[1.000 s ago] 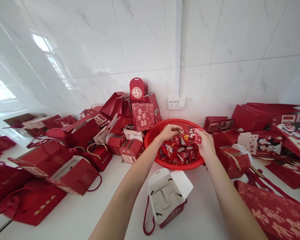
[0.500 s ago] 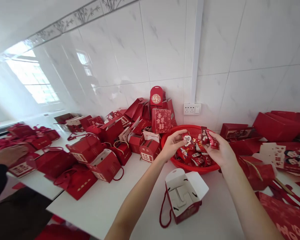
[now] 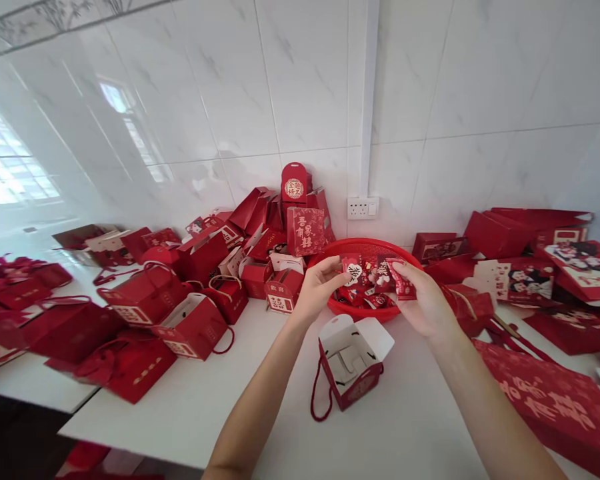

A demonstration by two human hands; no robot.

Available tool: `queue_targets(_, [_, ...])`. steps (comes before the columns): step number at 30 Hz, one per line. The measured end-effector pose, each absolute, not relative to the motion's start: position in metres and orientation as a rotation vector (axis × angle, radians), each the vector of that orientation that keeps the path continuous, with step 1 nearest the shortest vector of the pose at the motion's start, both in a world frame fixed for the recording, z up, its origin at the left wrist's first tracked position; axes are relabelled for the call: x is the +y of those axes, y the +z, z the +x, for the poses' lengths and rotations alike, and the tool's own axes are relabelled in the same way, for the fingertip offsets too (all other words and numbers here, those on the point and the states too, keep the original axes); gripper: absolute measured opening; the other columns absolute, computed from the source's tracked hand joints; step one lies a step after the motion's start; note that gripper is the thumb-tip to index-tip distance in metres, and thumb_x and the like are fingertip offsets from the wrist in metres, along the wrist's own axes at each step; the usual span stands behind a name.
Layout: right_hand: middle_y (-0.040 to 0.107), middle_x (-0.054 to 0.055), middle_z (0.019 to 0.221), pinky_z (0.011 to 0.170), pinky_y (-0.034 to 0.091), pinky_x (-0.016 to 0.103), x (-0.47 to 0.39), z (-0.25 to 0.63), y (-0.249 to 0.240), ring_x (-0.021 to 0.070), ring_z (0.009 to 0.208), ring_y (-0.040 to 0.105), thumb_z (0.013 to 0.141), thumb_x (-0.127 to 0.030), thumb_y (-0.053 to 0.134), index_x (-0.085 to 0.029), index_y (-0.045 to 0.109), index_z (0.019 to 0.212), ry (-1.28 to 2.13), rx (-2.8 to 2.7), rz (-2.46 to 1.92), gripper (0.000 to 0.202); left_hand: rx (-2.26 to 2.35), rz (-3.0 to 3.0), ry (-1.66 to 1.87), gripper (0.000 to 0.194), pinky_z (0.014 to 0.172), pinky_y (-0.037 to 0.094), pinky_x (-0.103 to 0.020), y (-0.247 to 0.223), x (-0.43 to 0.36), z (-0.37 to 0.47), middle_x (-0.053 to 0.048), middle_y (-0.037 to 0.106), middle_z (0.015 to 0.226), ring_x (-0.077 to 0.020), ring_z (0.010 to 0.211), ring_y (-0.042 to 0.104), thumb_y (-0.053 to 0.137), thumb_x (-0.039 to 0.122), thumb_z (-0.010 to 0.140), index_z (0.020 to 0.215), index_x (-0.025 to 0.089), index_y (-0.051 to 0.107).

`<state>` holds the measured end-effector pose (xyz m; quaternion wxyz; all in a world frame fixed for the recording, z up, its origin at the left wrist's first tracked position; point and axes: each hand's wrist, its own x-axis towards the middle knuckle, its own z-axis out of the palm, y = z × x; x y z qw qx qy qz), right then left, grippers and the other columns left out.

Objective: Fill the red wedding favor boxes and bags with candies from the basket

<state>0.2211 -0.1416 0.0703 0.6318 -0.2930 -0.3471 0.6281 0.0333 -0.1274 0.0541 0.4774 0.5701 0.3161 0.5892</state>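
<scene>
Over the red plastic basket, my left hand pinches a red candy packet with a white heart-shaped print. My right hand, beside it, is closed on small red and dark wrapped candies; I cannot tell exactly how many. Several more wrapped candies lie in the basket below. In front of the basket stands an open red gift box with a white inside, its lid flap tilted back and a red cord handle hanging at its left. No candy shows inside it.
Red gift boxes with cord handles crowd the white table on the left. More boxes are piled against the tiled wall at the back. At right lie flat and folded red boxes. A socket sits on the wall.
My view has turned to the right and a co-worker's arm at the left has gone out of sight. Both hands have come slightly lower and nearer the open box, still holding candies.
</scene>
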Motion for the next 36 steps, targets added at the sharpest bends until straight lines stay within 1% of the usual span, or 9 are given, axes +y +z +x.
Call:
queue_targets(4, [0.079,0.002,0.084,0.066,0.060,0.031,-0.145,0.220,0.071,0.0213,0.078,0.074,0.066,-0.033,0.084,-0.022,0.076,0.079,1.394,-0.878,-0.665,0.019,0.783,1.485,1.432,0.041,0.078,0.056,-0.029,0.059,-0.129,0.032,-0.003,0.073,0.087,-0.0160,0.081,0.068,0.087,0.036,0.069,0.102,0.016,0.074])
queue_targets(9, [0.078,0.001,0.083,0.075,0.060,0.032,-0.142,0.217,0.074,0.0206,0.080,0.073,0.064,-0.035,0.088,-0.022,0.077,0.083,1.357,-0.915,-0.660,0.026,0.793,1.519,1.441,0.056,0.071,0.055,-0.024,0.061,-0.123,0.030,0.002,0.067,0.076,-0.0109,0.070,0.064,0.088,0.028,0.067,0.118,0.016,0.069])
queue_targets(14, [0.076,0.000,0.079,0.074,0.058,0.028,-0.135,0.215,0.072,0.0182,0.077,0.071,0.059,-0.040,0.091,-0.021,0.077,0.079,1.305,-0.941,-0.685,0.031,0.784,1.543,1.442,0.051,0.068,0.054,-0.023,0.059,-0.121,0.029,0.003,0.066,0.074,-0.0111,0.069,0.064,0.085,0.025,0.068,0.115,0.016,0.069])
queue_targets(18, [0.076,0.001,0.078,0.072,0.059,0.030,-0.128,0.214,0.069,0.0194,0.077,0.071,0.061,-0.043,0.091,-0.021,0.077,0.080,1.299,-0.994,-0.702,0.032,0.795,1.563,1.467,0.046,0.070,0.054,-0.024,0.056,-0.119,0.028,0.002,0.066,0.075,-0.0118,0.071,0.064,0.084,0.025,0.070,0.113,0.017,0.071])
queue_targets(21, [0.075,0.001,0.076,0.070,0.059,0.031,-0.125,0.215,0.068,0.0206,0.077,0.071,0.059,-0.046,0.092,-0.021,0.076,0.079,1.327,-1.032,-0.712,0.036,0.822,1.581,1.482,0.044,0.071,0.054,-0.025,0.053,-0.115,0.027,0.001,0.065,0.077,-0.0121,0.071,0.063,0.085,0.027,0.070,0.110,0.017,0.073])
queue_targets(24, [0.074,0.000,0.073,0.067,0.058,0.028,-0.122,0.218,0.068,0.0184,0.071,0.070,0.058,-0.047,0.092,-0.021,0.077,0.079,1.331,-1.078,-0.740,0.036,0.847,1.590,1.473,0.044,0.070,0.054,-0.025,0.048,-0.110,0.025,0.001,0.065,0.078,-0.0125,0.071,0.063,0.086,0.029,0.069,0.109,0.017,0.073])
queue_targets(28, [0.075,0.001,0.077,0.067,0.057,0.027,-0.119,0.222,0.066,0.0172,0.072,0.069,0.060,-0.045,0.090,-0.020,0.077,0.079,1.287,-1.098,-0.781,0.035,0.862,1.559,1.446,0.043,0.071,0.055,-0.025,0.045,-0.107,0.026,-0.001,0.068,0.082,-0.0132,0.073,0.065,0.086,0.030,0.069,0.108,0.016,0.074])
queue_targets(32, [0.076,0.002,0.078,0.068,0.057,0.028,-0.117,0.223,0.063,0.0182,0.074,0.069,0.061,-0.044,0.090,-0.020,0.076,0.079,1.279,-1.111,-0.807,0.033,0.851,1.576,1.407,0.037,0.074,0.057,-0.026,0.043,-0.107,0.031,-0.005,0.073,0.089,-0.0152,0.078,0.068,0.086,0.031,0.070,0.101,0.015,0.075])
queue_targets(36, [0.075,0.002,0.076,0.069,0.057,0.029,-0.115,0.222,0.062,0.0189,0.075,0.070,0.063,-0.041,0.088,-0.020,0.076,0.079,1.250,-1.117,-0.784,0.030,0.827,1.576,1.394,0.034,0.081,0.059,-0.029,0.040,-0.105,0.033,-0.007,0.077,0.097,-0.0182,0.088,0.071,0.084,0.039,0.074,0.098,0.016,0.076])
